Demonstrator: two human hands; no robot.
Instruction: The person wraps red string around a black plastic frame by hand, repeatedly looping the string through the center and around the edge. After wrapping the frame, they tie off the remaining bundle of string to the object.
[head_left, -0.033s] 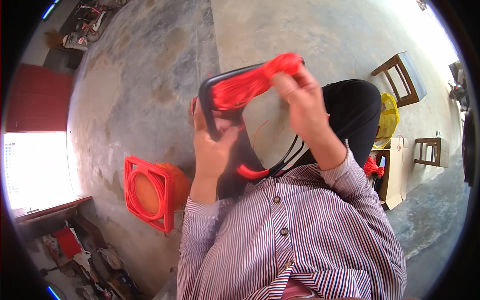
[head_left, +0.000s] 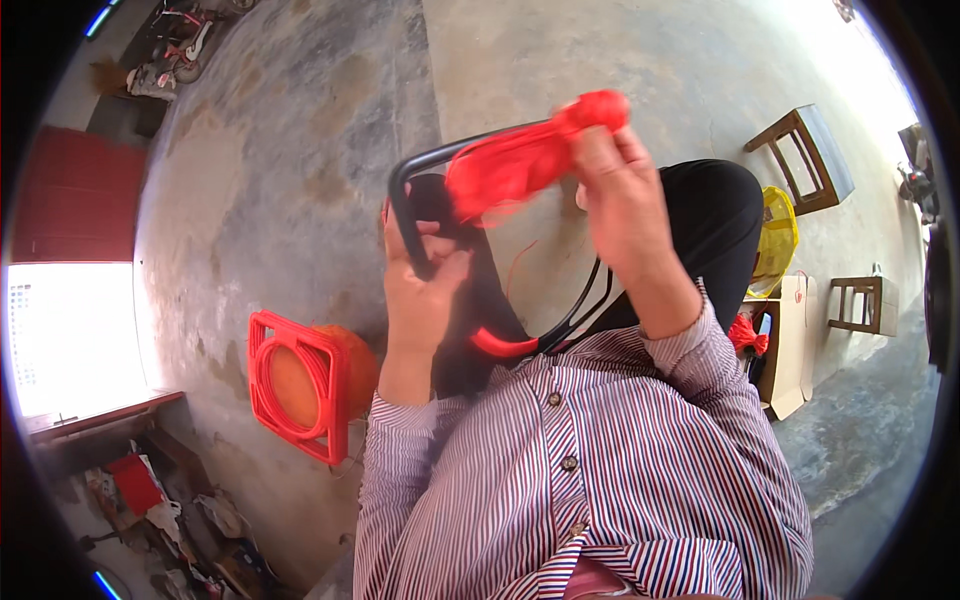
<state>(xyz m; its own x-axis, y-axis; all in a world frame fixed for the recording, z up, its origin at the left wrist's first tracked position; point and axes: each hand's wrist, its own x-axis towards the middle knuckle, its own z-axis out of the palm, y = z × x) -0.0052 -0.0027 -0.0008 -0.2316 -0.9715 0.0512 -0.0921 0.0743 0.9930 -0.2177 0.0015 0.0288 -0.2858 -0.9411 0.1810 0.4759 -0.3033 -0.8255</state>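
- The right hand [head_left: 628, 205] has its thumb and fingers pinched together on the gathered far right end of a red bundle [head_left: 515, 172]
- The bundle looks bright red and made of many fine strands; its gripped end bunches into a rounded knob, while the rest spreads leftward into a wider, blurred hank
- It is held up in front of the person, along the far bar of a black frame [head_left: 395, 195]; whether it is tied to that bar I cannot tell
- The left hand [head_left: 412, 310] is closed around the left side of this frame, a smooth bar bent at a rounded corner
- Nearer the person, a red curved piece [head_left: 503, 344] meets a black loop [head_left: 575, 325] over the lap
- To the left, a red square holder [head_left: 335, 400] leans by an orange round thing [head_left: 362, 362]
- To the right are a yellow basket [head_left: 777, 240] and a cardboard box [head_left: 795, 345] with another red bunch [head_left: 745, 333]
- Farther right stand two wooden stools [head_left: 822, 160]
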